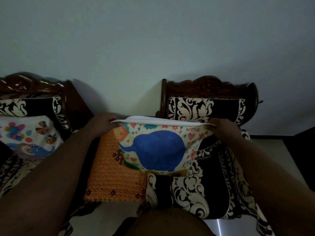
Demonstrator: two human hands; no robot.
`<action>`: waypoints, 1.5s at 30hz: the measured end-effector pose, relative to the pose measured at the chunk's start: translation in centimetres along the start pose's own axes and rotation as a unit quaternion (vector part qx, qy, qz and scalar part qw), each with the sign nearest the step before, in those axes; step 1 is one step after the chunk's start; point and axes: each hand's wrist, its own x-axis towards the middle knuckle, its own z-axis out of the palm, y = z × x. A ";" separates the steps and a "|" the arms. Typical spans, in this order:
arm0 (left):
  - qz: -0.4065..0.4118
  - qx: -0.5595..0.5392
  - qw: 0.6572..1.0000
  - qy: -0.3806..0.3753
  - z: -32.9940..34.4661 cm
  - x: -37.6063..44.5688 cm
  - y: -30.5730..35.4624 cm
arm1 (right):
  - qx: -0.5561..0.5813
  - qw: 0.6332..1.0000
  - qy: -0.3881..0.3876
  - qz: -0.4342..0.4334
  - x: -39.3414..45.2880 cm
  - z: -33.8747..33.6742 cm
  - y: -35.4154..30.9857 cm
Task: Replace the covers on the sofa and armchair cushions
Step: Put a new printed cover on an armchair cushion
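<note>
The left hand [102, 124] grips the left end of the open mouth of a cream printed fabric cushion cover with a large blue elephant [158, 150], fingers curled round the edge. The right hand [221, 127] pinches the right end of the same opening, so the mouth is stretched wide between the two hands. A white cushion insert [144, 118] shows just inside the opening, along the cover's top edge. The cover hangs in front of the dark carved wooden armchair with black and cream floral upholstery [209, 176], its lower edge over the front left part of the seat. An orange crocheted square mat [112, 174] lies just left of the armchair, partly behind the cover. On the sofa [34, 92] at the left edge, another white covered cushion with colourful animal prints [29, 133] leans against the backrest.
</note>
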 end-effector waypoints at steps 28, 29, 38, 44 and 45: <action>0.012 0.117 0.990 0.077 12.1 10.4 17.0 | -0.031 0.981 0.086 0.172 -2.0 1.0 17.0; 0.012 0.116 0.990 0.074 13.1 10.8 17.4 | -0.020 0.981 0.088 0.172 -1.5 2.4 18.5; 0.004 0.149 0.989 0.001 22.0 14.6 19.8 | -0.022 0.988 0.018 0.150 4.2 8.4 29.1; -0.023 0.171 0.984 -0.043 25.0 15.3 19.4 | -0.014 0.990 -0.039 0.133 6.9 10.1 31.0; -0.030 0.169 0.984 -0.054 25.3 15.3 19.2 | -0.013 0.989 -0.055 0.133 7.2 10.4 31.2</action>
